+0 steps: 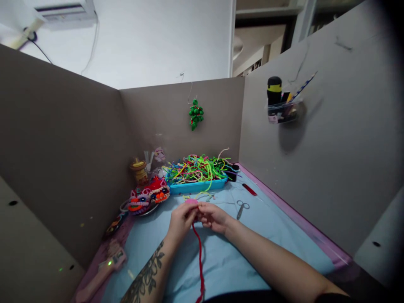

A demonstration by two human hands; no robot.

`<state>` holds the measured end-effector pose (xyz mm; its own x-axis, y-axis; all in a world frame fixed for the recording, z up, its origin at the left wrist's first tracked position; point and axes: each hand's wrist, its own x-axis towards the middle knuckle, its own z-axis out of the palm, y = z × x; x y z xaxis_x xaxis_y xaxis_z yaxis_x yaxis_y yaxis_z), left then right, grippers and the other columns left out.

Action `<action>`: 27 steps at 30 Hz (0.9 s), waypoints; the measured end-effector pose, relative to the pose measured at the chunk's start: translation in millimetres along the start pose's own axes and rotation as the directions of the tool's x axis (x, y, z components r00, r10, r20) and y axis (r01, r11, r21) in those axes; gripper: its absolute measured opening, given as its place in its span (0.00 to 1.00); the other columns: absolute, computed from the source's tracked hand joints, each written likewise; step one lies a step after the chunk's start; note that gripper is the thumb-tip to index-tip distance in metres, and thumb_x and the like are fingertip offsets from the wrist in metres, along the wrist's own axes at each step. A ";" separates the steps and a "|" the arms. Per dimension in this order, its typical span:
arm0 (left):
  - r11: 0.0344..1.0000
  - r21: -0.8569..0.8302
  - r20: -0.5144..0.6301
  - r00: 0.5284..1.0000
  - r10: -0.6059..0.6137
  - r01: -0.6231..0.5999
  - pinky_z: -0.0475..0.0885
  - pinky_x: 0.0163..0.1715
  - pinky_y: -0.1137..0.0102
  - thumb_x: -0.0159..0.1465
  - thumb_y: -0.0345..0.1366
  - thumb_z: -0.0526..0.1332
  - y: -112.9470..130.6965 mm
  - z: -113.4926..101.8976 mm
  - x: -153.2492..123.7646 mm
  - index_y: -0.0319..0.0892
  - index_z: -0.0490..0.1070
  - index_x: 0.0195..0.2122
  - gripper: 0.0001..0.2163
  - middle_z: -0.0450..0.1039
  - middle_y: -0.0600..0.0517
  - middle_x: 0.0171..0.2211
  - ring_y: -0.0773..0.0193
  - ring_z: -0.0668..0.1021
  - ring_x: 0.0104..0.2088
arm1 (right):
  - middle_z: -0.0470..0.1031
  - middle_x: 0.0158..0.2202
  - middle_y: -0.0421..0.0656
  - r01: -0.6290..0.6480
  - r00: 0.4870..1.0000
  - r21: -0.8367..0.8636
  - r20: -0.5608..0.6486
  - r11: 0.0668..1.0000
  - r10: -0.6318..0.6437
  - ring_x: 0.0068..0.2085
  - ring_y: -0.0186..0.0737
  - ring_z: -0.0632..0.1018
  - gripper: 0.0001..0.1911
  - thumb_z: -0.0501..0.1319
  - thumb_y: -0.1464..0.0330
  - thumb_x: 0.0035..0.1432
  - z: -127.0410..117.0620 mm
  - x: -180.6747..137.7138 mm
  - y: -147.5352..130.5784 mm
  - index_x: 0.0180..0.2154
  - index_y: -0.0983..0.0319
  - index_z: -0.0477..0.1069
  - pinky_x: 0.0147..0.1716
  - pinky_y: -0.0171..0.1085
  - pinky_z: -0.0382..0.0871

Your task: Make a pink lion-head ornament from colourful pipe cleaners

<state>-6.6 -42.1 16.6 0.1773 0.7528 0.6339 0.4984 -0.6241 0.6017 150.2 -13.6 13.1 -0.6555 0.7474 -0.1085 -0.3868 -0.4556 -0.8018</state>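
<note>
My left hand (182, 218) is closed, its thumb and fingers pinching a small pink piece (191, 202) whose top shows above the fingertips. Against it, my right hand (213, 216) pinches a bit of red pipe cleaner, fingertips touching those of the left hand. From under the hands a long fuzzy red pipe cleaner (200, 256) hangs toward the near edge of the table. How the red strand joins the pink piece is hidden by my fingers. Just beyond lie a few yellow-green pipe cleaner scraps (202, 195).
Behind stands a blue tray (198, 185) heaped with coloured pipe cleaners (197, 169). Small scissors (241, 209) and a red strip (249, 189) lie right. Left are fuzzy colourful finished pieces (148, 198), a jar (139, 171) and a pink tool (107, 269). Grey partitions (303, 160) enclose the table.
</note>
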 end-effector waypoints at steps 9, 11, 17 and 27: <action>0.984 -0.110 -0.042 0.989 -0.143 0.137 0.68 0.34 0.69 0.57 0.36 0.62 4.3 0.4 1.7 0.45 0.77 0.34 0.06 0.76 0.48 0.30 0.60 0.74 0.31 | 0.59 0.14 0.31 0.279 0.947 -0.250 -0.086 0.927 -0.308 0.14 0.24 0.56 0.17 0.67 0.59 0.46 -0.7 2.9 4.9 0.28 0.63 0.64 0.14 0.28 0.42; 0.983 -0.089 -0.038 0.985 -0.166 0.162 0.67 0.30 0.71 0.57 0.36 0.61 3.7 0.9 1.5 0.43 0.75 0.33 0.05 0.74 0.50 0.28 0.63 0.73 0.27 | 0.59 0.15 0.31 0.293 0.941 -0.289 -0.084 0.911 -0.329 0.15 0.23 0.55 0.17 0.67 0.58 0.46 -1.8 3.9 6.0 0.28 0.63 0.65 0.14 0.28 0.42; 0.962 -0.121 -0.014 0.969 -0.248 0.245 0.60 0.23 0.75 0.56 0.35 0.62 3.1 3.6 1.2 0.41 0.68 0.27 0.04 0.66 0.57 0.20 0.69 0.67 0.21 | 0.59 0.17 0.32 0.321 0.927 -0.337 -0.078 0.885 -0.366 0.16 0.24 0.55 0.18 0.67 0.57 0.45 -2.2 5.8 9.7 0.28 0.64 0.66 0.16 0.29 0.43; 0.766 -0.504 0.229 0.917 -0.328 0.399 0.64 0.27 0.74 0.54 0.38 0.64 5.3 4.9 6.1 0.40 0.66 0.33 0.10 0.69 0.55 0.26 0.69 0.71 0.26 | 0.67 0.30 0.41 0.456 0.736 -0.881 0.291 0.130 -0.611 0.34 0.37 0.67 0.05 0.55 0.72 0.57 -16.3 -1.8 -8.3 0.30 0.62 0.67 0.35 0.36 0.60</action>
<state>1.3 -39.7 21.3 0.1932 0.9425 0.2728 0.0251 -0.2827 0.9589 165.2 -3.3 10.3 -0.4348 0.6879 0.5812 0.2224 0.7074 -0.6709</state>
